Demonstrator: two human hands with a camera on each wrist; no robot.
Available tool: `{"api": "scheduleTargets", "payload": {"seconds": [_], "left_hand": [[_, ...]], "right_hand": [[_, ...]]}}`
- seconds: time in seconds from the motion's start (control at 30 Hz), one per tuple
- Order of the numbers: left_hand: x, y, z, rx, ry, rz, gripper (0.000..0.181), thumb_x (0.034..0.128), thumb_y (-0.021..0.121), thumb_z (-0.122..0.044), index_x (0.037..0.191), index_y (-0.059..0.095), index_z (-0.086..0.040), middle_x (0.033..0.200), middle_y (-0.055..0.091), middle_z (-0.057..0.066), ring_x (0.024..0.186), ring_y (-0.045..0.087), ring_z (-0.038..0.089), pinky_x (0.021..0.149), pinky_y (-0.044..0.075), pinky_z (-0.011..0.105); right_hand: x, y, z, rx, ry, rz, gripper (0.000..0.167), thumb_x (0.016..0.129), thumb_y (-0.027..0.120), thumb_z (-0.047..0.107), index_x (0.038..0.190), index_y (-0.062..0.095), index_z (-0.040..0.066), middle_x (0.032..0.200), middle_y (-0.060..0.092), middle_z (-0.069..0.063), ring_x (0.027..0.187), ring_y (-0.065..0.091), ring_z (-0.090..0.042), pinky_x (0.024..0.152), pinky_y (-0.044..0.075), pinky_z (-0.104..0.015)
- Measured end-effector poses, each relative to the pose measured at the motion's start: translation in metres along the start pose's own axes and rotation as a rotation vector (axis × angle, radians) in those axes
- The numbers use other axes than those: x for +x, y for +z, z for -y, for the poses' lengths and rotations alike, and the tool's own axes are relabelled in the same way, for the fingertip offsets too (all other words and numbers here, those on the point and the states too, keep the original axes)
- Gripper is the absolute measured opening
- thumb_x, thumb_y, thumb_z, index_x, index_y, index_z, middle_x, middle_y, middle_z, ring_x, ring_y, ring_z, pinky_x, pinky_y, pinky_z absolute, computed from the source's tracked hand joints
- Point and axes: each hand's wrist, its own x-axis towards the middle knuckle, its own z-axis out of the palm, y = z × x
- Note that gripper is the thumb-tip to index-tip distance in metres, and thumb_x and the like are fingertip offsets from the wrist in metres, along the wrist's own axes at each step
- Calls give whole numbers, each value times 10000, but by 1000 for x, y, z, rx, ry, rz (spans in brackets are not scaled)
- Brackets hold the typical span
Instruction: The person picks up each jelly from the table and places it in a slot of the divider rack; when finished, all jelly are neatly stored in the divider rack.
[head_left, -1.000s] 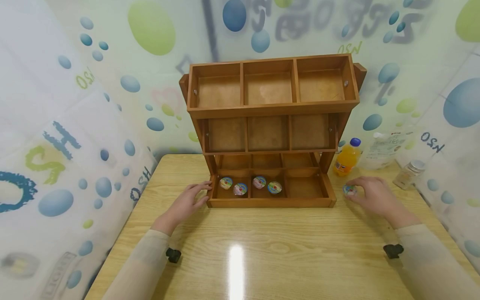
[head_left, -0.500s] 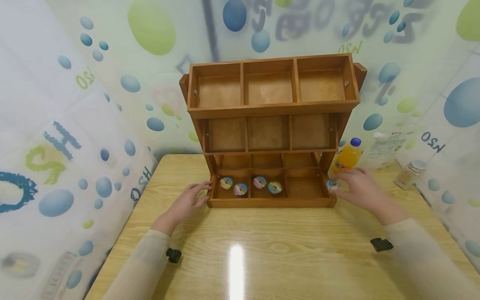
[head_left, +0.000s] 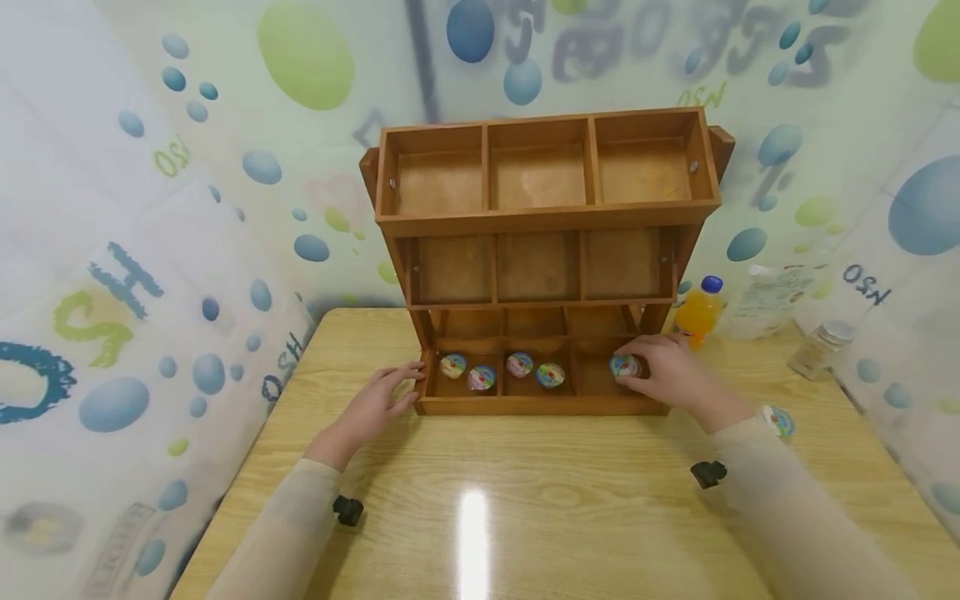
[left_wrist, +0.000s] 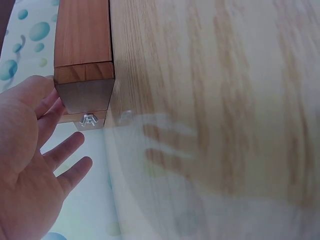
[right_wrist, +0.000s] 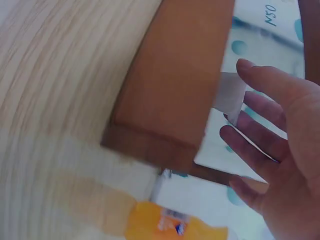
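Note:
My right hand pinches a small jelly cup with a printed blue-green lid, at the bottom right compartment of a wooden shelf rack. In the right wrist view, the thumb and fingers are around the pale cup above the rack's front board; whether it touches the compartment floor cannot be told. My left hand rests its loosely spread fingers against the rack's left end. Two jelly cups lie in the bottom left compartment and two more jelly cups in the middle one.
Another jelly cup lies on the table by my right sleeve, partly hidden. An orange drink bottle stands right of the rack. Beyond it are a clear pouch and a lidded jar. A patterned wall covering stands behind.
My right hand has moved left with the jelly cup, from the table beside the rack to the bottom right compartment. A cup beside the right sleeve has come into sight. The left hand stays put.

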Motion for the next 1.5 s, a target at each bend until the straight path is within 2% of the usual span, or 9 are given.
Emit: {"api": "scheduleTargets", "payload": {"seconds": [0.1,0.17,0.3,0.5,0.83,1.17,1.33,1.5], "left_hand": [[-1,-1,0,1,-6,-2,411,1066,601,-234,1455,572,-102,1623,451,27,1428,443,374,1144,415,612],[-1,-2,-1,3,-4,0,413,1065,602,-230,1456,571,-98,1624,451,30,1426,444,376,1145,415,611],[-2,-2,-1,6,3,0,412,1065,600,-212,1457,568,-87,1624,448,48,1426,441,388,1143,411,618],[-1,-1,-1,2,2,-5,401,1063,604,-212,1445,578,-94,1619,455,45,1427,440,390,1145,409,620],[0,0,0,2,11,-6,388,1066,602,-224,1429,588,-90,1614,464,41,1426,444,386,1150,409,612],[0,-2,1,-8,10,-12,399,1067,598,-215,1445,573,-89,1622,452,38,1420,444,388,1141,413,620],[0,-1,1,-11,9,-17,387,1062,607,-222,1428,588,-95,1612,465,41,1414,450,395,1136,419,623],[0,0,1,-21,2,-15,383,1063,606,-226,1423,592,-98,1613,465,26,1418,443,388,1142,413,622]], "right_hand": [[10,13,0,43,0,28,357,888,837,274,1184,743,100,1153,735,-108,1028,681,-306,972,539,-564],[16,20,1,65,7,43,355,899,827,280,1195,738,105,1170,725,-104,1020,681,-280,908,589,-500],[25,29,3,84,21,60,350,902,823,265,1199,740,99,1189,719,-120,1050,680,-301,933,578,-507],[36,36,4,76,-14,62,356,890,828,229,1194,743,64,1185,731,-138,1076,682,-332,951,565,-523],[46,50,0,96,-4,92,322,895,815,181,1177,743,44,1114,737,-98,1017,676,-258,924,575,-489],[46,47,5,122,21,105,340,908,803,193,1200,727,38,1140,732,-115,1011,682,-261,904,582,-485],[37,38,4,93,-3,80,377,902,813,221,1215,720,33,1218,718,-155,1119,676,-355,975,556,-540],[21,21,0,39,17,68,401,902,812,218,1237,709,24,1302,682,-208,1219,631,-429,1043,513,-587]]}}
